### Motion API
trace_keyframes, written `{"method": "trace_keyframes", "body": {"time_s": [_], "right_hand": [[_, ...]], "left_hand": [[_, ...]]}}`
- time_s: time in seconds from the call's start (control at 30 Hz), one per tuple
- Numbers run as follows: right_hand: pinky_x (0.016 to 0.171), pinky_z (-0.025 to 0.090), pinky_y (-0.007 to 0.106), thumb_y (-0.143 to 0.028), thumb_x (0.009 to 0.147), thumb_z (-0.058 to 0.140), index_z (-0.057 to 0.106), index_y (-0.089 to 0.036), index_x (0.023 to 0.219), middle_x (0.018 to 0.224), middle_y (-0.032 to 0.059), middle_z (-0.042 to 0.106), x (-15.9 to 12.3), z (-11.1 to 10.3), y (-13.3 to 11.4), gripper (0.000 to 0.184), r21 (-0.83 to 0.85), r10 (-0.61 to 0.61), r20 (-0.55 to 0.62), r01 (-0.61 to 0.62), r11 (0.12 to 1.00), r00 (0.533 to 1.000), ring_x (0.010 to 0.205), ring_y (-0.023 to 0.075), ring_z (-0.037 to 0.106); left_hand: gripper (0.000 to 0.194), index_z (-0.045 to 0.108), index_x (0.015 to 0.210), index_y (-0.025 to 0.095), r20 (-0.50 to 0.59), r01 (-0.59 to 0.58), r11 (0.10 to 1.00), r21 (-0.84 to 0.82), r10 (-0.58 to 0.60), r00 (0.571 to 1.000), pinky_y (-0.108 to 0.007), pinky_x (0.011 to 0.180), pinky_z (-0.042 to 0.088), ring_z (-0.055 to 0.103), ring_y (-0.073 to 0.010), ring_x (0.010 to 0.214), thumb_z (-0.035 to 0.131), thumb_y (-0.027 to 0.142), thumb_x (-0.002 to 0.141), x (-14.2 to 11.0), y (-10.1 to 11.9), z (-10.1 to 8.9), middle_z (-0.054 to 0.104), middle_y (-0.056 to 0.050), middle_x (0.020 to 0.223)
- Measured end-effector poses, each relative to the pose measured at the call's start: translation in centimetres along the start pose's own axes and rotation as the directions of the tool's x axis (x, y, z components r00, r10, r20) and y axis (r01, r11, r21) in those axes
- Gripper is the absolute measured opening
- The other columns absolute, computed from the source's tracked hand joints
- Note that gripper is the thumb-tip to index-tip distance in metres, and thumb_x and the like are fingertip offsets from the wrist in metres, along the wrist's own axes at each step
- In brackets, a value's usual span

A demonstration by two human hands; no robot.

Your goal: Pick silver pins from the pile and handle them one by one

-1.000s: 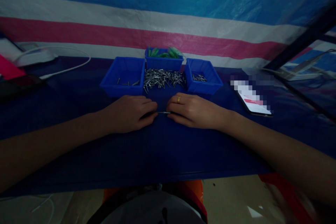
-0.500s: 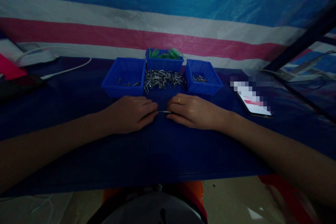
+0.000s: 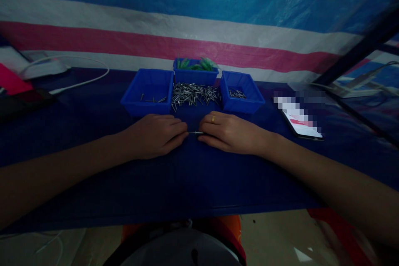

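Note:
A thin silver rivet [image 3: 195, 132], narrow on the left and thicker on the right, bridges the gap between my two hands. My left hand [image 3: 160, 135] pinches its thin end between thumb and fingers. The other end sits in the fingertips of my right hand [image 3: 229, 133], which wears a gold ring. Both hands are low over the blue table [image 3: 193, 183]. Just beyond them lies a loose pile of rivets [image 3: 193, 92]. A blue bin [image 3: 131, 102] left of the pile holds several, and so does the right blue bin [image 3: 241, 103].
Behind the pile stands a third blue bin [image 3: 196, 77] with green items in plastic. A lit phone [image 3: 299, 118] lies at the right. A white cable [image 3: 93, 75] curves over the left side, beside a dark object [image 3: 28, 102]. A striped sheet [image 3: 199, 20] hangs at the back.
Both hands keep their pinch on the rivet and stay in almost the same place. Only a slight shift of the whole view shows.

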State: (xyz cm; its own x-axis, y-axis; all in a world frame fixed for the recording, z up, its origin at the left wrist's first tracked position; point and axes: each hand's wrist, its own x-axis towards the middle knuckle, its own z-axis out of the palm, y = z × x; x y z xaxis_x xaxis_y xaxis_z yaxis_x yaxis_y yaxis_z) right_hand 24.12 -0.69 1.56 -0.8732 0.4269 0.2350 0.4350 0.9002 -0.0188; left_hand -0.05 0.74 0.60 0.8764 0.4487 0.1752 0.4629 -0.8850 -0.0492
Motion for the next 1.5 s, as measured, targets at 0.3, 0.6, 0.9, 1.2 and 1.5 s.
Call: {"method": "trace_keyframes", "body": {"time_s": [0.3,0.6,0.9,1.2,1.5], "right_hand": [[0.08,0.05,0.033,-0.031,0.102,0.041,0.063,-0.01,0.094,0.09,0.0104,0.063,0.02,-0.09,-0.02,0.031,-0.002,0.01,-0.008,-0.01,1.0,1.0,0.082,0.0191,0.057],[0.083,0.05,0.034,-0.028,0.103,0.037,0.064,-0.009,0.094,0.093,0.0113,0.063,0.07,0.1,-0.02,0.034,0.008,0.028,0.012,-0.028,1.0,1.0,0.085,0.0198,0.058],[0.082,0.049,0.033,-0.03,0.102,0.04,0.063,-0.011,0.095,0.092,0.0112,0.064,0.06,-0.08,-0.11,0.031,0.012,0.004,-0.004,-0.004,1.0,1.0,0.084,0.0191,0.058],[0.084,0.05,0.034,-0.028,0.103,0.038,0.064,-0.01,0.095,0.093,0.0113,0.064,0.04,-0.01,-0.1,0.033,0.013,0.021,0.007,-0.021,1.0,1.0,0.085,0.0194,0.058],[0.083,0.049,0.033,-0.031,0.103,0.037,0.064,-0.01,0.096,0.093,0.0106,0.063,0.08,0.04,-0.05,0.035,0.014,0.023,0.018,-0.023,1.0,1.0,0.085,0.0193,0.058]], "left_hand": [[0.034,0.058,0.08,0.016,-0.021,-0.017,1.0,-0.005,0.017,1.0,-0.028,0.062,0.037,0.054,-0.0146,0.064,0.033,0.027,0.1,0.07,0.03,-0.14,0.057,-0.001,0.069],[0.038,0.059,0.08,0.016,-0.053,-0.039,0.999,0.008,0.039,0.998,-0.028,0.063,0.038,0.054,-0.015,0.064,0.031,0.03,0.102,0.05,-0.01,0.02,0.057,-0.002,0.069],[0.035,0.058,0.08,0.016,-0.033,-0.023,1.0,0.008,0.023,0.999,-0.028,0.063,0.039,0.056,-0.0148,0.064,0.034,0.029,0.101,0.12,0.06,-0.11,0.057,-0.001,0.069],[0.035,0.058,0.08,0.016,-0.035,-0.019,1.0,-0.011,0.019,0.999,-0.028,0.062,0.039,0.055,-0.0148,0.064,0.034,0.03,0.1,-0.02,-0.05,-0.01,0.059,-0.002,0.07],[0.034,0.057,0.079,0.017,-0.03,-0.01,1.0,0.009,0.011,0.999,-0.028,0.061,0.038,0.054,-0.0149,0.063,0.034,0.03,0.1,0.04,0.03,-0.1,0.057,-0.002,0.068]]}}
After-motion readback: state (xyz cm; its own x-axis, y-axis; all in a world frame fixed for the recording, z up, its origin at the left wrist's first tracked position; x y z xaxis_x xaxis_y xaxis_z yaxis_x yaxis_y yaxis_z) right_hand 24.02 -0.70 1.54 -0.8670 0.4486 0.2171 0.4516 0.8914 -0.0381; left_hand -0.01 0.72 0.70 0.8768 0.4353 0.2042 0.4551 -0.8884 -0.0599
